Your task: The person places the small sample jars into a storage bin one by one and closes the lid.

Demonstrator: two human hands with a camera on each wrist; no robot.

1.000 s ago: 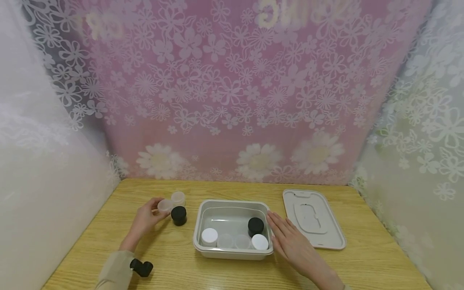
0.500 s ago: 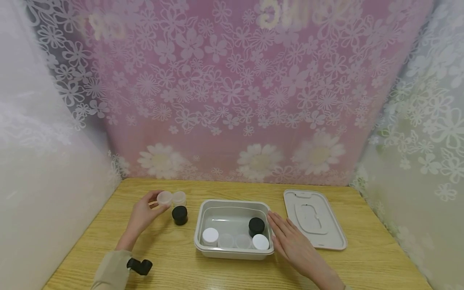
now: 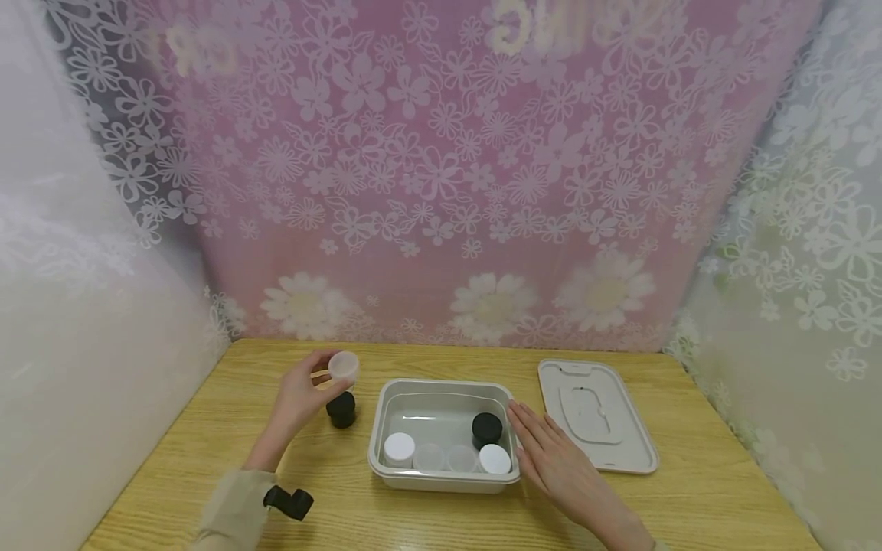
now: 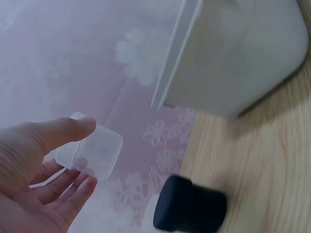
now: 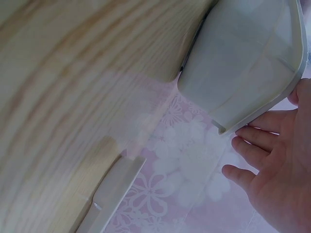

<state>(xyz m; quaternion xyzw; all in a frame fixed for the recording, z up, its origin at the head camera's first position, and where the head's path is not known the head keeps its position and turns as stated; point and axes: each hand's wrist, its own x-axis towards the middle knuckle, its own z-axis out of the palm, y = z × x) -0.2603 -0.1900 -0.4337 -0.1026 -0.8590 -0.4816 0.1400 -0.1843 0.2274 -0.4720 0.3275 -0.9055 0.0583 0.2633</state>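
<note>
My left hand (image 3: 298, 398) pinches a small translucent jar (image 3: 344, 366) between thumb and fingertips, raised off the wooden table at the back left. In the left wrist view the jar (image 4: 97, 148) is tilted on its side, with the thumb across its top. A black-lidded jar (image 3: 341, 410) stands just below it on the table. A second translucent jar is mostly hidden behind the held one. My right hand (image 3: 560, 468) rests with straight fingers along the right rim of a pale grey plastic box (image 3: 441, 480); the fingertips (image 5: 238, 132) meet that rim in the right wrist view.
Along the box's front wall stand two white-lidded jars (image 3: 399, 448) with translucent jars (image 3: 429, 458) between them. A black jar (image 3: 487, 430) is at its right side. The box's flat lid (image 3: 598, 413) lies on the table to the right. Floral curtains hang behind and at both sides.
My left hand has lifted the translucent jar and carried it right and back, over where the second translucent jar stands. The right hand stays at the box rim.
</note>
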